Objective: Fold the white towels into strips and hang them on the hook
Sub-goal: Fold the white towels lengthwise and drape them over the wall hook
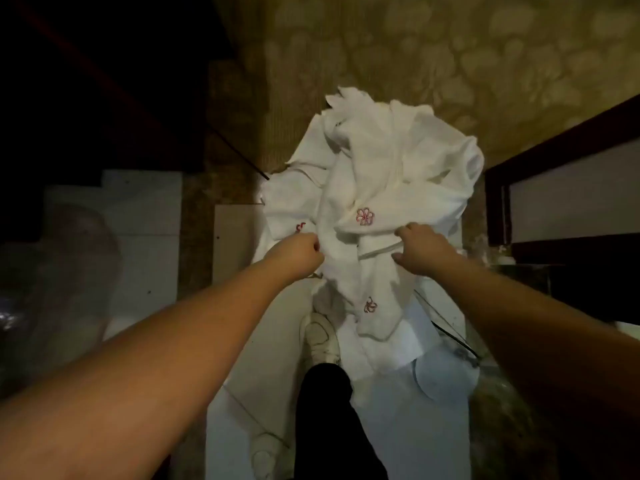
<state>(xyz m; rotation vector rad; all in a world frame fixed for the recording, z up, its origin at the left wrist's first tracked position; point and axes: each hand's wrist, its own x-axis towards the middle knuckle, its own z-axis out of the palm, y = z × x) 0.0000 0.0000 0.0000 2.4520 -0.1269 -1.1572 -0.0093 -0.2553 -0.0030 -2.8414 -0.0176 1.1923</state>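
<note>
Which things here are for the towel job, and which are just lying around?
For the job:
white towels, bunched together
left hand, gripping them
right hand, holding them

Just lying around:
white shoe on the floor
black cable
dark-framed panel

Overall light: dim, warm-toned indoor scene.
Brightest area: the heap of white towels (377, 188) at centre; folds near the top wash out and lose texture.
Upper left: nearly black, no detail readable.
Patterned wall (433, 53): mottled yellow-brown light, soft and uneven.
Lower centre: pale floor (398, 427) takes a cooler, bluish cast than the wall.
Forearms: evenly lit with an orange tint; the right forearm falls into shadow toward the frame edge.
Sharpness: soft throughout; left hand (298, 252) and right hand (424, 251) have smeared edges.
Left margin: hazy, blurred pale shapes.
Distortion: wide-angle stretch; forearms balloon toward the lower corners, dark frame (554, 133) at right slants.
</note>
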